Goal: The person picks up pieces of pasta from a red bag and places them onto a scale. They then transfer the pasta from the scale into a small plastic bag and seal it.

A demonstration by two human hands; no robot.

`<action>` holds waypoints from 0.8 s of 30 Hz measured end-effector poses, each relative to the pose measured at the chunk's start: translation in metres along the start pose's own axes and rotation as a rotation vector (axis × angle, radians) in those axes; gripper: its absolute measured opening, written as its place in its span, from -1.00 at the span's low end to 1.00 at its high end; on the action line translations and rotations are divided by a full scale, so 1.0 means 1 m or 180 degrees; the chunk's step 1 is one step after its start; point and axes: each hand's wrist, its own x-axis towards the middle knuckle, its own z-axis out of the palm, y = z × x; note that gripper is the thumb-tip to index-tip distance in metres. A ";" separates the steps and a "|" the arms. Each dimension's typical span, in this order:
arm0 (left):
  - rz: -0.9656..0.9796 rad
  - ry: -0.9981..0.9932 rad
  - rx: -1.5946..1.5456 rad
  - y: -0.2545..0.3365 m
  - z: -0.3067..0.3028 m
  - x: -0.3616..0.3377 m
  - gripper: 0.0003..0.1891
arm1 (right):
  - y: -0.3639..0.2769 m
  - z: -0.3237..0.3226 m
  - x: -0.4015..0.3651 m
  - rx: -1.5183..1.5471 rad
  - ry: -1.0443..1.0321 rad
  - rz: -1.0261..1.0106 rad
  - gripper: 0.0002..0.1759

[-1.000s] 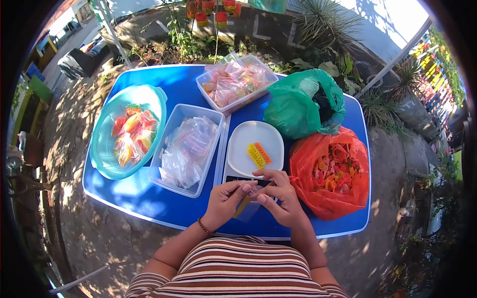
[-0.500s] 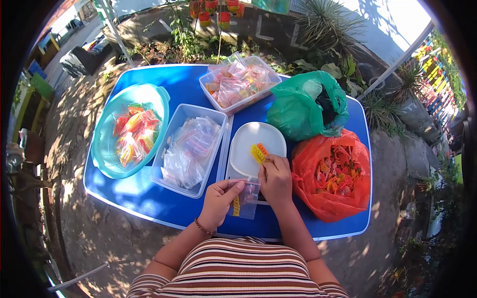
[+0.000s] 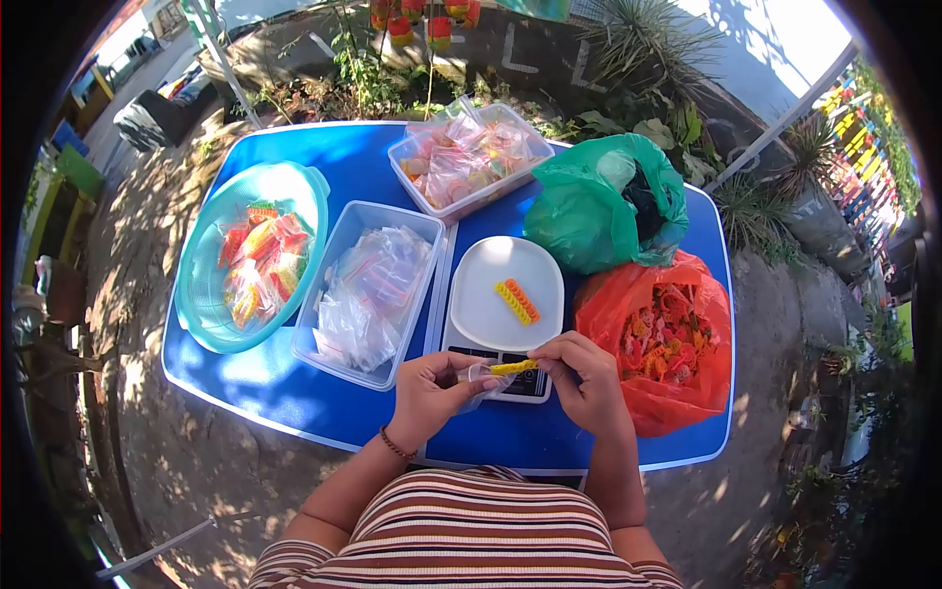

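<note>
My left hand (image 3: 427,398) is closed on a small clear plastic bag (image 3: 478,390) in front of the scale. Between thumb and fingers, my right hand (image 3: 586,378) pinches one end of a yellow spiral piece (image 3: 514,367), whose other end is at the bag's mouth. Both hands are over the near edge of a white kitchen scale (image 3: 530,390), partly hiding its dark panel. On the scale's white plate (image 3: 481,294) lie a yellow spiral piece (image 3: 512,302) and an orange one (image 3: 524,300), side by side.
A tub of empty bags (image 3: 391,218) stands left of the scale, beside a turquoise basket (image 3: 196,294) of filled bags. Another tub (image 3: 461,208) of filled bags is at the back. A green bag (image 3: 579,221) and a red bag (image 3: 618,393) of colourful pieces are at the right.
My right hand has left the plate and moved toward me, now pinching a yellow piece at the bag. The bag, earlier hanging upright, is now tilted in my left hand.
</note>
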 end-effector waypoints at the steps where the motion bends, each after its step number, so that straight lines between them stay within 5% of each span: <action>1: -0.0068 -0.0084 0.0032 0.005 0.000 -0.001 -0.71 | 0.000 -0.002 0.000 -0.0089 -0.0008 0.0009 -0.86; 8: -0.0031 -0.0550 0.0351 0.005 0.006 0.002 -0.70 | -0.001 0.018 -0.011 0.0927 0.0354 0.0610 -0.72; 14: -0.0120 -0.0226 -0.0391 -0.002 0.008 0.000 -0.69 | 0.002 0.016 -0.004 0.0105 -0.0084 -0.0292 -0.73; 17: -0.0446 -0.0175 -0.0661 -0.011 -0.001 0.001 -0.69 | 0.020 0.024 0.005 0.0072 0.0538 0.0333 -0.74; 20: -0.0792 0.0013 -0.1884 -0.015 -0.001 0.002 -0.69 | 0.044 0.036 0.016 -0.1178 0.0842 0.0088 -0.71; 24: -0.0857 -0.0021 -0.2217 -0.011 -0.003 0.000 -0.67 | 0.053 0.051 0.018 -0.1557 0.0776 0.0167 -0.74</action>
